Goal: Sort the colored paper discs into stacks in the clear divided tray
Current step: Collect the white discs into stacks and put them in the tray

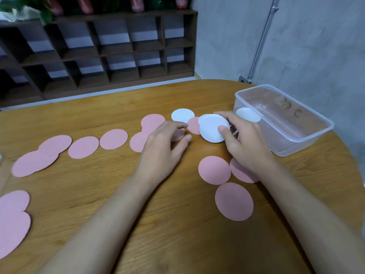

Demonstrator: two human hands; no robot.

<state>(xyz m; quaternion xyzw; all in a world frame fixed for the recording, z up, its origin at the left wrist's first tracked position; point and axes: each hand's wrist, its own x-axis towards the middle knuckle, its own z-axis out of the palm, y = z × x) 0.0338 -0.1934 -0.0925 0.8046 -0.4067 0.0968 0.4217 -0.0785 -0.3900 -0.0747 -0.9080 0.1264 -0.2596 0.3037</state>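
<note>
My right hand (244,141) holds a small stack of white discs (212,128) just above the table, thumb on the top disc. My left hand (165,146) hovers beside it with relaxed fingers over a pink disc (178,135) and holds nothing. Another white disc (182,115) lies flat behind, and a pink disc (193,125) sits between the two whites. Inside the clear tray (308,135) at the right a white disc (247,114) shows through the near wall. Several pink discs lie scattered, such as one (214,170) near my right wrist.
More pink discs run along the left: (113,139), (83,147), (34,163), (13,222). One pink disc (234,201) lies under my right forearm's side. The wooden table (177,224) rounds off at the right. A dark shelf unit (98,50) stands behind.
</note>
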